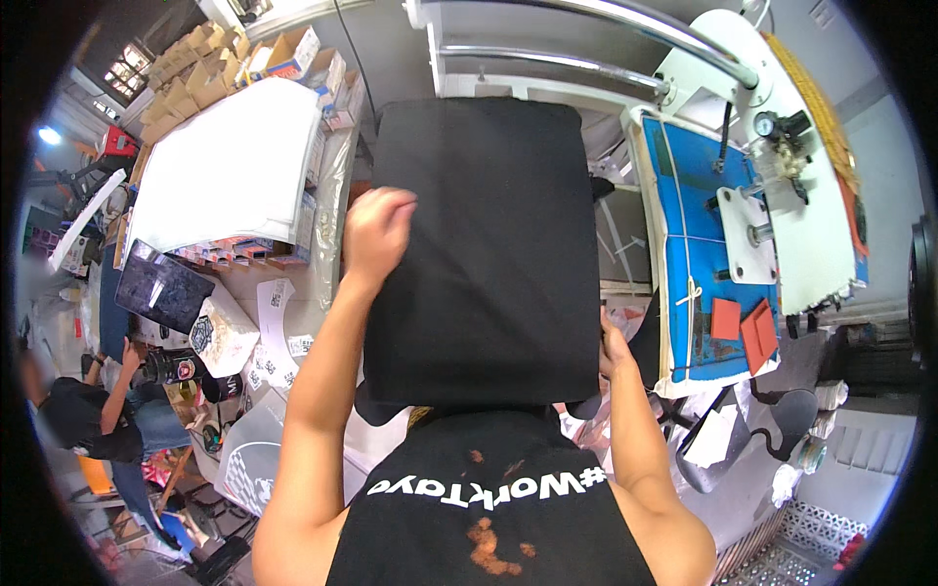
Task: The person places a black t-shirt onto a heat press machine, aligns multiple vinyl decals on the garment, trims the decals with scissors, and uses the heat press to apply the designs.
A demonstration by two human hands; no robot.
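A smooth black cloth (pixel 489 244) lies stretched over a rectangular board in front of me, wrapping its rounded corners. My left hand (pixel 376 234) is at the cloth's left edge, its fingers curled into a loose fist. What those fingers hold, if anything, is hidden. On the right side, low down, my right hand (pixel 614 347) grips the cloth's edge, with some fingers out of sight beneath it. A few faint creases cross the black surface.
At right stands a white press machine (pixel 821 176) with a gauge, beside a blue padded board (pixel 689 195) carrying red blocks (pixel 725 319). White sheets (pixel 230 161) cover stacked boxes at left. Chrome rails (pixel 557 61) run across the back. Another person (pixel 93 415) works at far left.
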